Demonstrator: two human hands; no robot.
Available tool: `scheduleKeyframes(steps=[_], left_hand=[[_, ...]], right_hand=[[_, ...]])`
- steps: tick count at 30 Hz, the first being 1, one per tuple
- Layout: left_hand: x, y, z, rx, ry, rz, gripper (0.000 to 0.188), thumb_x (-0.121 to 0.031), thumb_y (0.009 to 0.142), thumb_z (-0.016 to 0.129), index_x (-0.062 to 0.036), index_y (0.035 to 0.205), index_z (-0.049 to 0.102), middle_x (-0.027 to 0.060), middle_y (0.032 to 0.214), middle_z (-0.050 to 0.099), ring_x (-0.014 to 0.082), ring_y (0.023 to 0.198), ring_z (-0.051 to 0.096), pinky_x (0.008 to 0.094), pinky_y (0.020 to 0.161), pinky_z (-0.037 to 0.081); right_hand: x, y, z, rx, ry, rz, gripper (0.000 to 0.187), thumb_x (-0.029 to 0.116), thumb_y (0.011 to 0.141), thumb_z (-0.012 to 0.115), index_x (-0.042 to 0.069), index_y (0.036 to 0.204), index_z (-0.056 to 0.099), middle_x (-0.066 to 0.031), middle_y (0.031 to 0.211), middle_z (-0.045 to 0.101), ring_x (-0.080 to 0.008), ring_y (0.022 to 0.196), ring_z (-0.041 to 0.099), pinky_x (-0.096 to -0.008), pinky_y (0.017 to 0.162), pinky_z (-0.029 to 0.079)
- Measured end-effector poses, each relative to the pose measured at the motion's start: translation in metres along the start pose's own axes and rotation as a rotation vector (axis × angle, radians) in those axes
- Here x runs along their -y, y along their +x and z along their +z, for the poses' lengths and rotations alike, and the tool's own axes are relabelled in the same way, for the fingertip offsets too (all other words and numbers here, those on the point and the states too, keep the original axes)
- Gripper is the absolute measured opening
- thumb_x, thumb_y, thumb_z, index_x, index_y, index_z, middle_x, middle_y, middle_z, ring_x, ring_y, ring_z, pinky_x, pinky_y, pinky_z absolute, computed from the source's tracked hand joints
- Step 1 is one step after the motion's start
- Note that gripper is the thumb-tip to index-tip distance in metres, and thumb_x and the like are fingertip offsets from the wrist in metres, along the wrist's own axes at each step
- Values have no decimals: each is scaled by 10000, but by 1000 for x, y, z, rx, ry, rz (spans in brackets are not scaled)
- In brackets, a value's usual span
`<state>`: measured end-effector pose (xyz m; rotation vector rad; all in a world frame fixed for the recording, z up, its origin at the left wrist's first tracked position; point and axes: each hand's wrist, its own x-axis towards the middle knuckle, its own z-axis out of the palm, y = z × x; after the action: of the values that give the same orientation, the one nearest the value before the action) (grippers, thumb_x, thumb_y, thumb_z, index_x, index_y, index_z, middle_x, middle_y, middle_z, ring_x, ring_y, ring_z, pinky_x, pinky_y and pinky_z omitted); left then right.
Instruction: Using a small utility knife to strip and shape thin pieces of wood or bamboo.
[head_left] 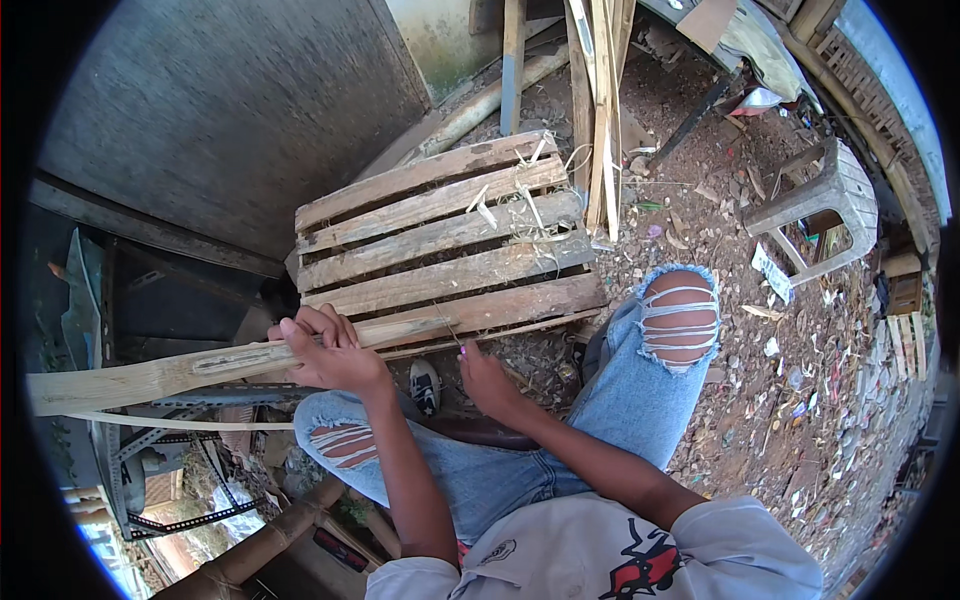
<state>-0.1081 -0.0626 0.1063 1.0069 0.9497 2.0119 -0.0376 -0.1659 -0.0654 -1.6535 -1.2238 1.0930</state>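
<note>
My left hand (322, 347) is closed round a long pale strip of split bamboo (190, 370). Its left end runs out past the hand, and its right part lies along the near edge of a slatted wooden bench (440, 265). My right hand (488, 383) is closed on a knife with a thin blade (449, 326). Mostly hidden by the fingers is its handle, of which a small pinkish bit shows. The blade points up and left, close to the strip's right part; whether it touches cannot be made out.
Thin shavings (525, 215) lie on the bench's right side. Long wooden strips (602, 120) lean beyond it. A worn plastic stool (815, 215) stands at the right on littered ground. A dark panel (220, 110) rises at far left, above a perforated metal frame (108, 460).
</note>
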Motion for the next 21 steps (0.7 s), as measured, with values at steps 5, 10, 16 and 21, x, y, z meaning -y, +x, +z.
scheduleKeyframes(steps=[5, 10, 16, 21], left_hand=[[1, 3, -4, -73, 2, -34, 220, -219, 946, 415, -99, 794, 311, -17, 538, 267, 56, 441, 254, 181, 375, 211], [2, 4, -2, -77, -44, 23, 230, -216, 937, 444, -94, 798, 308, -20, 536, 260, 58, 457, 238, 198, 383, 185], [1, 6, -6, -16, -38, 16, 219, -230, 942, 436, -103, 816, 309, -22, 542, 262, 54, 459, 236, 187, 384, 184], [2, 4, -3, -6, -30, -29, 204, -225, 944, 426, -105, 824, 312, -18, 543, 254, 52, 458, 234, 188, 384, 193]], right_hand=[[0, 2, 1, -33, -26, 55, 195, 162, 928, 415, -31, 946, 404, -310, 661, 539, -509, 676, 533, -558, 574, 396], [-16, 7, 4, -77, -38, 92, 189, 159, 926, 420, -26, 953, 390, -313, 675, 536, -511, 686, 529, -560, 579, 393], [-17, 8, 8, -73, 9, -3, 160, 141, 929, 405, -18, 939, 385, -308, 639, 528, -510, 689, 529, -563, 566, 387], [2, 3, -2, -15, 20, 45, 171, 151, 931, 411, -19, 945, 392, -314, 640, 521, -501, 686, 532, -552, 558, 384]])
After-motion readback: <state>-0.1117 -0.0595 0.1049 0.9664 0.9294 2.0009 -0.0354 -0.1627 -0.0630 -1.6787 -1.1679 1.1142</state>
